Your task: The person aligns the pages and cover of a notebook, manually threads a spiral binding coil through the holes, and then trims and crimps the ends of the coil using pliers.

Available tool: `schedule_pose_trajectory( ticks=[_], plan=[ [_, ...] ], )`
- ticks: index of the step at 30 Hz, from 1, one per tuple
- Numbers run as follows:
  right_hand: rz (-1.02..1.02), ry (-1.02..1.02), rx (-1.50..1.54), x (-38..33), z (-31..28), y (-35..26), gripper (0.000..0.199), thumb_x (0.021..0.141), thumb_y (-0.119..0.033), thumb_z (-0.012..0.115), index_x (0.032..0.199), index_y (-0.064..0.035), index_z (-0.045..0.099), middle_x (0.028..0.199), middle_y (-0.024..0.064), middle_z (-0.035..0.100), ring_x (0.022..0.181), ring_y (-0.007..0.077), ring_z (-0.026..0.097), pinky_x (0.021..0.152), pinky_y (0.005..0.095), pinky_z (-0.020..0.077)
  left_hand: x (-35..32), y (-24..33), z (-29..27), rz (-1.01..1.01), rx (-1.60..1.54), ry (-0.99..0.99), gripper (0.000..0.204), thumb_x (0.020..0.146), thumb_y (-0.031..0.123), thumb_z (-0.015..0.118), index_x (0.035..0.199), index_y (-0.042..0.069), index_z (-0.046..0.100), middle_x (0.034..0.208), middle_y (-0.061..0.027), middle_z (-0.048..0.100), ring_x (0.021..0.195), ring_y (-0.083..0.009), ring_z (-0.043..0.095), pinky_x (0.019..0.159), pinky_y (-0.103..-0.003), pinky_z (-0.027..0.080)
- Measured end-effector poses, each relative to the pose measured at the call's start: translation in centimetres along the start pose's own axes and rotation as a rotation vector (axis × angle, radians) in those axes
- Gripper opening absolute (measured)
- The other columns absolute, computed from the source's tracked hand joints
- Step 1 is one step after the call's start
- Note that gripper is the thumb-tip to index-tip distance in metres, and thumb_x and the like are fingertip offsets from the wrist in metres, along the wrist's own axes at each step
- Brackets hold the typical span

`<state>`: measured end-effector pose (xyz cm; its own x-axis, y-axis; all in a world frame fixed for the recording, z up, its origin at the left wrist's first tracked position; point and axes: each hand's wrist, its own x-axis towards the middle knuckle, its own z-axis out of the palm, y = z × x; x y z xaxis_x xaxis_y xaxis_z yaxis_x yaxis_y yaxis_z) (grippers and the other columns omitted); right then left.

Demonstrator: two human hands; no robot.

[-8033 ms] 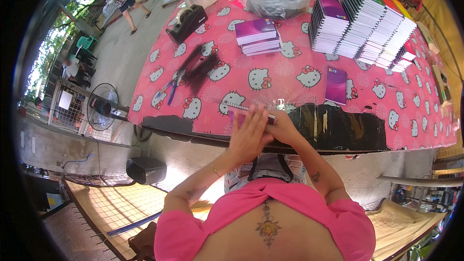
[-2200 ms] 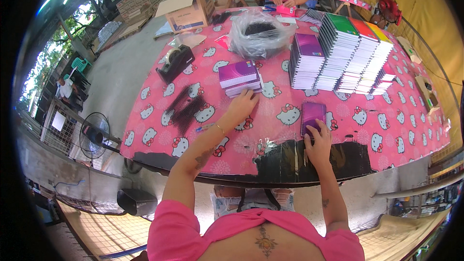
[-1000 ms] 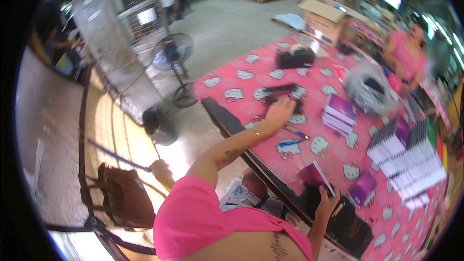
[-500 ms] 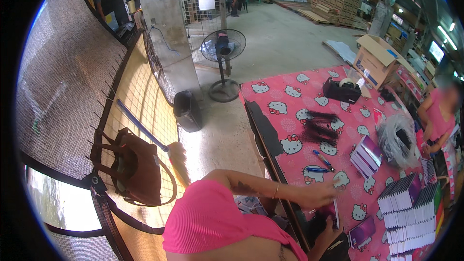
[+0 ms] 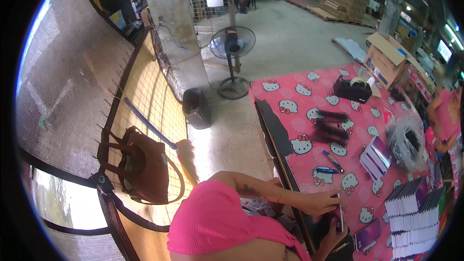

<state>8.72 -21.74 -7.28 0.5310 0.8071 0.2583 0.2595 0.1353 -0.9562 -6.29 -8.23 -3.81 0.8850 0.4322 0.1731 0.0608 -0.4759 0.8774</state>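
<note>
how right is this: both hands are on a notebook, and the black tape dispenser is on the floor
Not on the floor: in the head view, the black tape dispenser sits on the pink tablecloth. The rest is right: the left hand and right hand are on a notebook.

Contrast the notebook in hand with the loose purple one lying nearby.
Pose: the held notebook is tipped up, pale page edge showing; the loose notebook lies flat.
Contact: the right hand grips the held notebook, left hand at its upper end; neither touches the loose notebook.
Shared: both look purple.
</note>
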Motion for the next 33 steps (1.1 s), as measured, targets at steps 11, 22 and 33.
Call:
schedule_pose_trajectory(
  ticks=[11, 22, 33],
  plan=[
    [0.135, -0.05, -0.117, 0.8, -0.8, -0.3, 0.03, 0.088, -0.007, 0.073, 0.117, 0.0009, 0.069, 0.095, 0.0034, 0.069, 0.084, 0.0078, 0.056, 0.078, 0.024, 0.0466, 0.1, -2.4, -5.2, 0.228, 0.301, 0.34, 0.026, 0.093, 0.018, 0.064, 0.115, 0.004, 0.067, 0.104, -0.016, 0.069, 0.091, -0.0367, 0.067, 0.078, -0.043, 0.054],
    [0.154, -0.083, 0.083, 0.6, -0.8, -0.5, 0.028, 0.092, -0.003, 0.068, 0.12, -0.0003, 0.068, 0.091, -0.0009, 0.066, 0.085, 0.0058, 0.054, 0.077, 0.0224, 0.0453, 0.3, -1.1, -5.0, 0.196, 0.163, 0.321, 0.021, 0.088, 0.01, 0.07, 0.108, 0.006, 0.073, 0.085, -0.0098, 0.064, 0.074, -0.0237, 0.062, 0.06, -0.033, 0.049],
    [0.183, -0.13, 0.095, 0.1, -1.2, 0.0, 0.027, 0.09, -0.002, 0.069, 0.118, 0.0015, 0.068, 0.103, 0.0025, 0.07, 0.096, 0.0092, 0.059, 0.089, 0.0254, 0.0467, 0.6, -1.3, -5.6, 0.275, 0.24, 0.24, 0.025, 0.087, 0.002, 0.071, 0.111, 0.003, 0.067, 0.094, -0.01, 0.062, 0.08, -0.022, 0.063, 0.067, -0.031, 0.051]
  ],
)
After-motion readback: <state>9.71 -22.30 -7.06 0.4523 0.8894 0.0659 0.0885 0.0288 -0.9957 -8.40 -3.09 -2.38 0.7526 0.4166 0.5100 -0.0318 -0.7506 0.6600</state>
